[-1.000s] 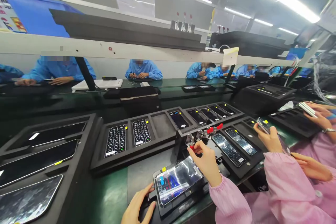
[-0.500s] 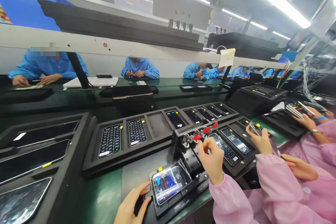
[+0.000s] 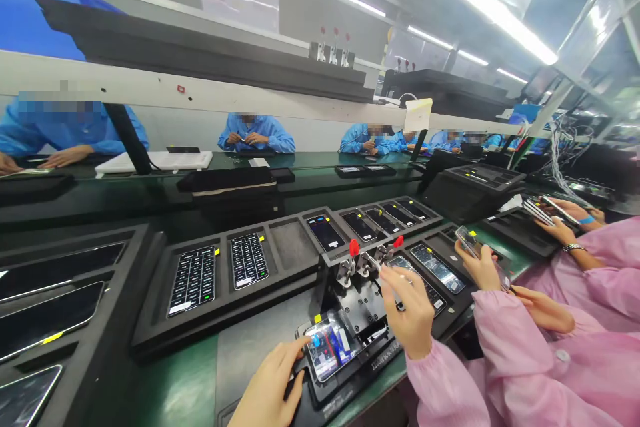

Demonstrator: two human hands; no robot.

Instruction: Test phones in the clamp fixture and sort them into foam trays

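My right hand (image 3: 410, 307) is closed on the middle lever of a toggle clamp (image 3: 369, 263), its red tip covered by my fingers. The clamp belongs to a black test fixture (image 3: 357, 307) with two other red-tipped levers (image 3: 354, 248) standing raised. A smartphone (image 3: 327, 350) with a lit screen and a yellow tab lies face up in the fixture's cradle, its right end close to the clamp block. My left hand (image 3: 275, 380) is open at the cradle's left side. Its index fingertip touches the phone's left edge, with the thumb apart by the cradle's rim.
Behind the fixture, a black foam tray (image 3: 150, 330) holds several phones. Another phone tray (image 3: 120, 320) lies left, and one (image 3: 453, 303) lies right. A co-worker's hands (image 3: 480, 267) hold a phone at the right. A white shelf beam (image 3: 215, 95) crosses above the bench.
The nearest red-tipped lever has swung up from its lowered position, and the far one also stands higher. My right hand has moved onto the middle lever. My left fingertip has moved onto the phone's edge.
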